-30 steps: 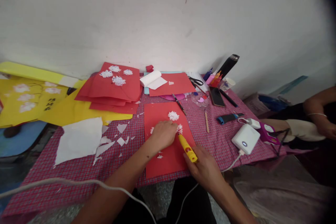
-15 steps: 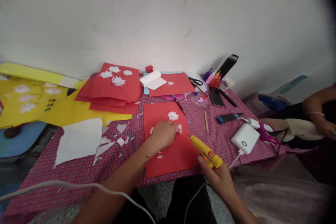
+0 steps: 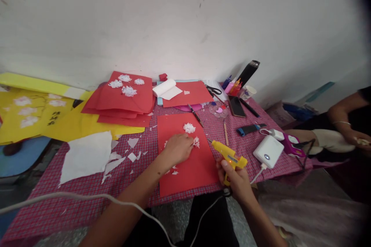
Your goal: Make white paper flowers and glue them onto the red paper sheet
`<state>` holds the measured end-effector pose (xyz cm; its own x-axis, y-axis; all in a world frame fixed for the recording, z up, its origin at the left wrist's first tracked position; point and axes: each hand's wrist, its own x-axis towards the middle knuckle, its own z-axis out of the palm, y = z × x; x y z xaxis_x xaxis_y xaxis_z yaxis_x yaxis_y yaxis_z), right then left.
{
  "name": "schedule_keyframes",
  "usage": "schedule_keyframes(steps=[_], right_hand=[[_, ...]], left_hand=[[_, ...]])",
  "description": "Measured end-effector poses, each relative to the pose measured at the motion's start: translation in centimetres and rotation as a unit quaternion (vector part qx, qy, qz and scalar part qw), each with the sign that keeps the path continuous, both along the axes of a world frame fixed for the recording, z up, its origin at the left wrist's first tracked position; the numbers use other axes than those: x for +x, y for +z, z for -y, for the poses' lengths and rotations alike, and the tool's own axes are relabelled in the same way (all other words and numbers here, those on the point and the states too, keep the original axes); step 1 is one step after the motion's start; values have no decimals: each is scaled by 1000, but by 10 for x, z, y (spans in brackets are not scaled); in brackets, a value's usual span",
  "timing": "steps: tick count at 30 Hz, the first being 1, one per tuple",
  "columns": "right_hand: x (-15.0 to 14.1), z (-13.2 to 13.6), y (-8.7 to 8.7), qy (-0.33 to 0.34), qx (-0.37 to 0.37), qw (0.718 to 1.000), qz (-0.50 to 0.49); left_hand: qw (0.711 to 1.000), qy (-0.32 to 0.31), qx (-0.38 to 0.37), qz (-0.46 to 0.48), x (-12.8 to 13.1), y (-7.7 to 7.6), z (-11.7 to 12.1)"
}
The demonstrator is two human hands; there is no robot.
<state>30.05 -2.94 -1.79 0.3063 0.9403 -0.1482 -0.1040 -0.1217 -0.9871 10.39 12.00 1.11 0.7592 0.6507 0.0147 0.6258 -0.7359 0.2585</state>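
My left hand [image 3: 180, 148] rests on a red sheet of paper [image 3: 188, 179], its fingers curled in at the edge of a white paper flower [image 3: 196, 142]. The fingertips are partly hidden under the hand. Just above lies another white paper flower [image 3: 189, 127], and white bits [image 3: 174, 171] sit lower left, partly behind my wrist. In my right hand [image 3: 236, 177] is a yellow glue gun [image 3: 228, 153], gripped by its handle, with a small orange light on its body. Its nozzle points up and left, over the sheet's right edge. A cable runs from its handle.
A paintbrush [image 3: 195, 115], a palette [image 3: 218, 109], a phone [image 3: 237, 106], a box cutter [image 3: 249, 129] and a white power bank [image 3: 268, 151] surround the sheet. Stacked red sheets [image 3: 127, 104] and paper scraps [image 3: 133, 142] lie left. A white cable [image 3: 87, 196] crosses in front; another person [image 3: 344, 119] is at right.
My right hand has turned the glue gun so its handle and side show more, and its nozzle sits slightly higher. The left hand stays by the flower. The whole view has shifted slightly.
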Motion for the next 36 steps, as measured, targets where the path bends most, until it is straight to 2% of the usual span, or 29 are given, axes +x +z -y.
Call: schedule_keyframes(steps=[7,11,17,19,21,25,30,36], right_hand=[[-3,-3,8,-12,-12,1000,4],[-4,-3,8,-10,-10,1000,8],[-2,-2,6,5,-8,1000,4],[-2,-2,6,11,-4,1000,4],[-1,-2,6,16,-6,1000,-2],[0,-1,4,21,-5,1000,-1],[2,1,0,21,-4,1000,12],[3,1,-4,20,1,999,25]], left_hand=[[998,21,-36,51,-9,4,-2],[992,42,-38,111,-17,10,-8],[958,123,-49,256,-51,24,-12],[960,124,-65,243,-68,29,-3],[972,95,-79,201,-83,32,9],[987,65,-83,120,-101,31,34],[993,59,-64,84,-105,21,46],[995,54,-49,63,-97,22,49]])
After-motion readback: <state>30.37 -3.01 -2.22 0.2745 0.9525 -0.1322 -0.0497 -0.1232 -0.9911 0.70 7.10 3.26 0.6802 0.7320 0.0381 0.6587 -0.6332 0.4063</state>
